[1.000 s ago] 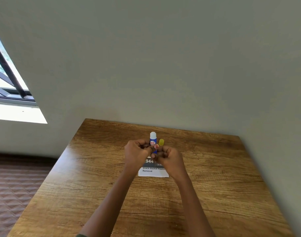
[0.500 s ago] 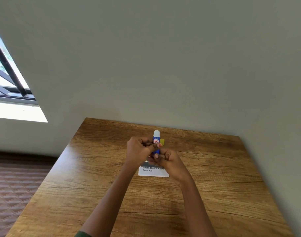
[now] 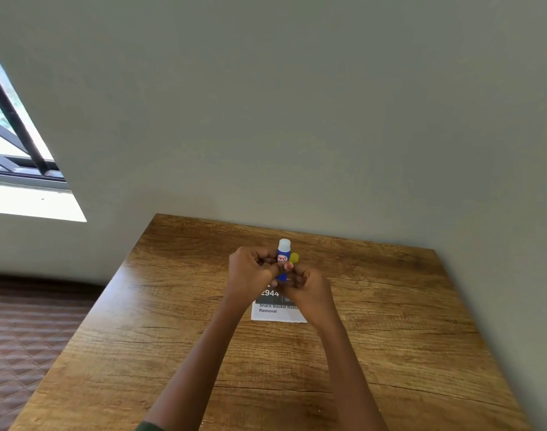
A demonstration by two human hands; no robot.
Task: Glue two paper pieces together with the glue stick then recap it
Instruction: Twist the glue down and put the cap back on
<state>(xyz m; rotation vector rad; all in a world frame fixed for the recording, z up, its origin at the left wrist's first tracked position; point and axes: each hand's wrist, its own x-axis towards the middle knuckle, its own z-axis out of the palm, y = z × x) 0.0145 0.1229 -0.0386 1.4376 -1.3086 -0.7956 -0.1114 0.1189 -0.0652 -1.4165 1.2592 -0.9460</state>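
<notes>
Blue plastic glue stick [image 3: 283, 256] with a white top is held upright between both hands. The fingers of the left hand [image 3: 250, 272] are curled round the tube's middle, with the thumb laid across the label. The right hand [image 3: 309, 287] is curled tight against the tube's lower end. A small rounded yellow piece [image 3: 294, 257] is seen just beside the tube on the right-hand side; cap or paper cannot be told, nor whether it is pinched. Compared with a second ago, the tube is shifted slightly rightward and the hands are drawn closer, fingers meeting; the white top is unchanged. Judged: the stick is only being readied, and no glue is laid yet. The grip is kept above a white printed paper slip [image 3: 278, 315], which lies flat on the brown wood-grain table [image 3: 390, 337] and is partly hidden by the wrists.
</notes>
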